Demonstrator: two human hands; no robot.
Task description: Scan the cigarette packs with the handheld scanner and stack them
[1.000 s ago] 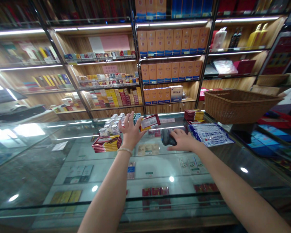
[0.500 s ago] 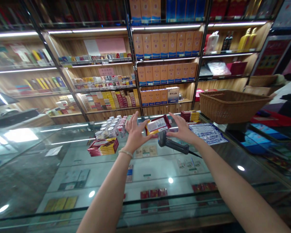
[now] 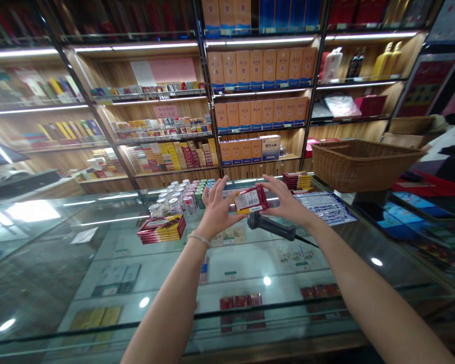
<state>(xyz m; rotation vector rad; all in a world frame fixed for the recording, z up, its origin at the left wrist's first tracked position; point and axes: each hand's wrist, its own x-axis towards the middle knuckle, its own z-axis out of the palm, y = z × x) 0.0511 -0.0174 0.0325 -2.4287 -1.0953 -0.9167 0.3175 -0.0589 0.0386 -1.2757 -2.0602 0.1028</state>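
Note:
A red and yellow packet (image 3: 250,200) with a barcode label facing up is held above the glass counter. My left hand (image 3: 219,210) touches its left edge near the thumb, with the other fingers spread upward. My right hand (image 3: 284,202) grips the packet's right end between thumb and fingers. Just below the packet, a black handheld scanner (image 3: 275,227) lies on the counter with its cable running right. To the left sits a stack of similar red and yellow packets (image 3: 162,229), in front of rows of small capped containers (image 3: 178,196).
A wicker basket (image 3: 364,167) stands at the right, near a person's sleeve (image 3: 447,151). Blue and white packets (image 3: 324,208) and another red-yellow stack (image 3: 297,181) lie right of my hands. Stocked shelves rise behind the glass counter (image 3: 167,273).
The packet has shifted slightly right and down and is tilted less. My left hand has moved right with it, while my right fingers have closed on its right end.

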